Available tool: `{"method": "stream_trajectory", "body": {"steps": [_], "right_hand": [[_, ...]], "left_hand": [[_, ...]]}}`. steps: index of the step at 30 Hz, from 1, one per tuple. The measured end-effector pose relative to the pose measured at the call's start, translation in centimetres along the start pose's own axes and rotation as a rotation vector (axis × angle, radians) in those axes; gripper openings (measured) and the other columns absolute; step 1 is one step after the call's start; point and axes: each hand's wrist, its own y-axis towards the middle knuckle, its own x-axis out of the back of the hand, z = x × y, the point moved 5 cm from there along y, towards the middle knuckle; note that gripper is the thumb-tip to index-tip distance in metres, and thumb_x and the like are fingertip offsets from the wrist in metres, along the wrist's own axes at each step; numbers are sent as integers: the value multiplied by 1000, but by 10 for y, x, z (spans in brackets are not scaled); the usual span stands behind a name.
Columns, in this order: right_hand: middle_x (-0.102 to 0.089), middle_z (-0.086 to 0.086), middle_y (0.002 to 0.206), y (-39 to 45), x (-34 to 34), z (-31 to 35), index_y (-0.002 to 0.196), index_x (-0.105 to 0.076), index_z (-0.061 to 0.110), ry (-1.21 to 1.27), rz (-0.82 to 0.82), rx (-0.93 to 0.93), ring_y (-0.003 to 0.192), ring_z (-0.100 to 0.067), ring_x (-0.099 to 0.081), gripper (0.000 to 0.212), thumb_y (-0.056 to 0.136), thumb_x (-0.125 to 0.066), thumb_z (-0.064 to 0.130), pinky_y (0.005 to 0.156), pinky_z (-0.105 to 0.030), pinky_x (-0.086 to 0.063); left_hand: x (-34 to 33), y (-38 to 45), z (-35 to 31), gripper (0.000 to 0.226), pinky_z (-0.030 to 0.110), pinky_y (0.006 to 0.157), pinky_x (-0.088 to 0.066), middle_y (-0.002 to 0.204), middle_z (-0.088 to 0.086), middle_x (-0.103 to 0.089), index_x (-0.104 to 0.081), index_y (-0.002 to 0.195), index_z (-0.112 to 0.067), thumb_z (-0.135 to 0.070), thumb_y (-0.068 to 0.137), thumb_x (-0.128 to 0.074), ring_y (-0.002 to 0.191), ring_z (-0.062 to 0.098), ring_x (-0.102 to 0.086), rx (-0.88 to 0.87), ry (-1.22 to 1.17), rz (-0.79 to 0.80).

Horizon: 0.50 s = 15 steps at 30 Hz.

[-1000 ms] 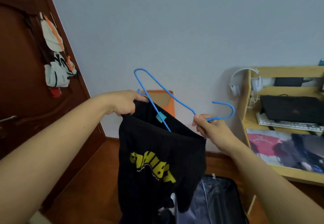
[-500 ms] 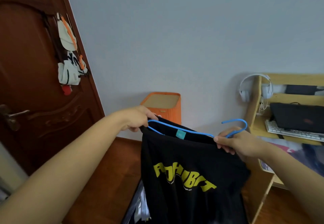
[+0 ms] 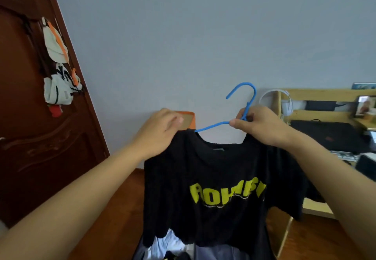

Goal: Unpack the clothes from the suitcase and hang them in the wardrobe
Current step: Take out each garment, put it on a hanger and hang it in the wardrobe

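Observation:
A black T-shirt (image 3: 213,168) with yellow lettering hangs in front of me on a blue hanger (image 3: 242,105), whose hook points up. My right hand (image 3: 258,123) pinches the hanger at the base of the hook, above the shirt's collar. My left hand (image 3: 158,131) grips the shirt's left shoulder over the hanger's arm. Below the shirt's hem, the open suitcase (image 3: 219,252) shows light and dark clothes (image 3: 164,245) inside. No wardrobe is in view.
A dark wooden door (image 3: 24,137) stands at the left with white bags (image 3: 59,72) hung on it. An orange bin (image 3: 190,119) sits against the wall behind the shirt. A wooden desk with shelves (image 3: 325,115), headphones (image 3: 284,101) and a laptop stands at the right.
The hanger has gone from tilted, half out of the collar, to sitting inside the shirt with the hook upright. My right hand shifted to the hook's base; the shirt now hangs spread.

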Motion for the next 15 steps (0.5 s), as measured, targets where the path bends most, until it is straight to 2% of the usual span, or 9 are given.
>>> {"method": "stream_trajectory", "body": {"steps": [1, 3, 6, 9, 11, 13, 15], "right_hand": [[-44, 8, 57, -1, 5, 0, 68, -62, 13, 10, -17, -4, 52, -7, -37, 33, 92, -70, 35, 50, -18, -32], [-42, 11, 53, -1, 9, 1, 68, -62, 15, 17, -25, -5, 49, -5, -35, 32, 91, -71, 35, 48, -16, -32], [-47, 6, 56, -5, 8, 0, 73, -65, 13, 8, -6, 2, 48, -4, -38, 30, 92, -70, 35, 48, -14, -34], [-53, 3, 58, -6, 3, 0, 74, -66, 15, 43, -11, -4, 50, -5, -43, 28, 93, -68, 36, 54, -19, -39], [-52, 0, 60, -2, -6, 8, 74, -65, 13, 44, 12, 19, 53, -8, -43, 30, 94, -68, 35, 57, -25, -39], [-48, -2, 62, 5, -13, 18, 76, -64, 7, 21, 15, 45, 55, -10, -40, 34, 94, -67, 35, 58, -28, -37], [-45, -3, 65, 11, -13, 22, 81, -63, 2, -5, 5, 40, 55, -10, -38, 38, 94, -67, 37, 55, -24, -35]], "left_hand": [[-10, -11, 6, 51, 35, 87, -48, 106, 0, -67, -67, 110, -17, -53, 105, -31, 99, 18, -62, 7, 14, 128], [-26, -27, 18, 57, 37, 79, -47, 99, -1, -67, -63, 107, -18, -60, 103, -23, 94, 21, -62, -19, 119, 221], [-14, -32, 37, 59, 33, 78, -44, 106, 2, -69, -64, 115, -16, -55, 100, -23, 98, 23, -63, -52, 156, 165], [-7, -28, 35, 39, 34, 81, -43, 110, -2, -67, -65, 118, -20, -43, 107, -35, 103, 20, -59, -21, 215, 136], [-16, -23, 14, 41, 33, 73, -39, 100, -5, -65, -63, 107, -21, -47, 106, -31, 94, 18, -58, -59, 218, 168], [-25, -18, -1, 48, 38, 64, -40, 82, -6, -60, -56, 92, -22, -54, 103, -23, 78, 21, -57, -89, 239, 143], [-26, -14, -4, 42, 39, 58, -41, 73, -6, -54, -52, 85, -20, -47, 107, -28, 67, 18, -52, -102, 242, 89]]}}
